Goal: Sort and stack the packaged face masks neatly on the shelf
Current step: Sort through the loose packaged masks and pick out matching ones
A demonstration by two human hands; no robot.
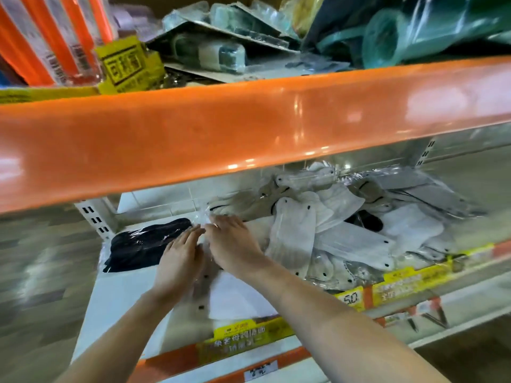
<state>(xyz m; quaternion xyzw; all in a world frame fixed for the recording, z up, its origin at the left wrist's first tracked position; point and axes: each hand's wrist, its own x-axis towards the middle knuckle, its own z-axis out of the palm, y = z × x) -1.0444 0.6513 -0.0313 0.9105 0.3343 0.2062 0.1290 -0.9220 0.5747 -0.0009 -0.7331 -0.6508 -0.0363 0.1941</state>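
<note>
Both hands are reaching onto the lower shelf (pixel 130 294) under the orange beam (pixel 249 128). The left hand (pixel 179 258) is lying with its fingers straight and together, pressing down on the clear wrapper of a white mask pack (pixel 235 297) near the shelf's front edge. The right hand (pixel 232 244) is resting just beside it, fingers also extended and fingertips nearly touching those of the left; whether its thumb is pinching the wrapper underneath cannot be told. Motion blur is softening the edges here.

The pack under the hands is lying with its long axis running from the front edge toward the back of the shelf, in line with both forearms. To the left, close to the shelf's left end, a stack of black masks (pixel 146 244) is sitting just beside the left hand. To the right, a loose heap of white masks (pixel 331 233) is sprawling toward the back and right end, packs pointing every which way, some overlapping the yellow price strip (pixel 409 283) at the front edge.

The heap is lying on the right hand's side and nearer to it, so that hand looks better placed to draw the next pack, turning it front-to-back to match. The slippery wrappers may slide when stacked.
</note>
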